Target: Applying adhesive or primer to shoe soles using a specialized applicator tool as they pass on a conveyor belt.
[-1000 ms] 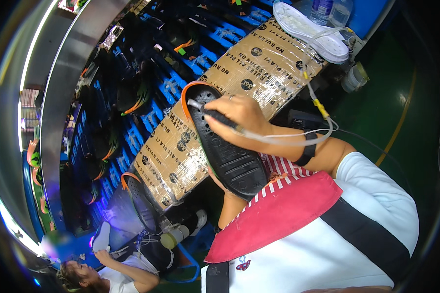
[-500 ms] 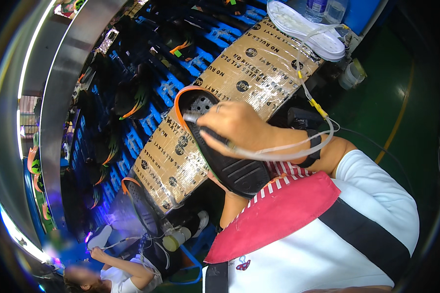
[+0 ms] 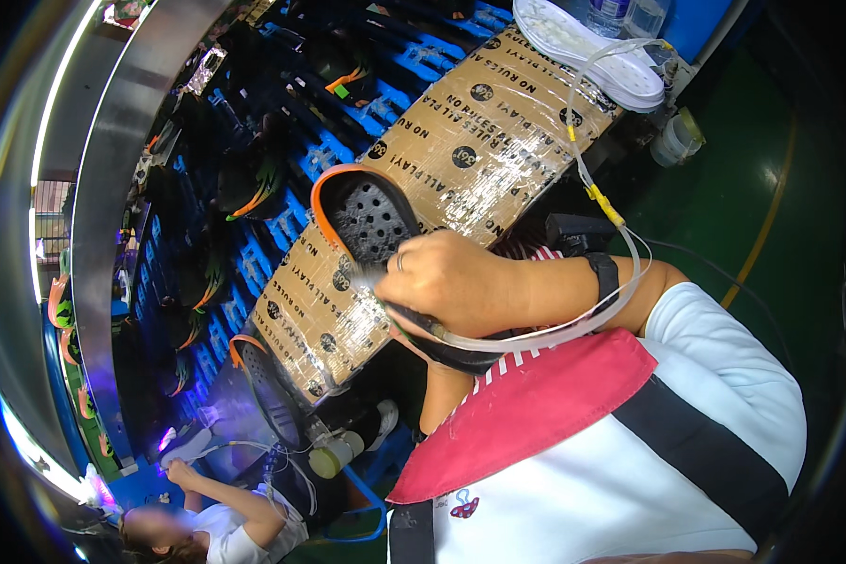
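Note:
A black shoe sole (image 3: pixel 374 221) with an orange rim and small round holes is held over the cardboard-covered bench edge, near my body. My left hand (image 3: pixel 419 348) supports it from below at its near side; most of those fingers are hidden under the sole. My right hand (image 3: pixel 442 282) is closed around a dark-handled brush (image 3: pixel 410 321) fed by a clear tube. The brush's pale tip is blurred by motion and lies at the sole's left edge, around mid-length. The clear tube (image 3: pixel 536 346) loops past my right wrist.
Printed cardboard (image 3: pixel 461 141) under clear film covers the bench. A white sole (image 3: pixel 592 54) lies at its far right end, near plastic bottles (image 3: pixel 620 17). Beyond runs a blue-slatted conveyor (image 3: pixel 324 160) with dark shoe parts. A co-worker (image 3: pixel 244 512) handles a pale sole at lower left.
My right hand and the brush have moved down along the sole toward me, uncovering the holes at its far end. The sole's far end has shifted slightly left.

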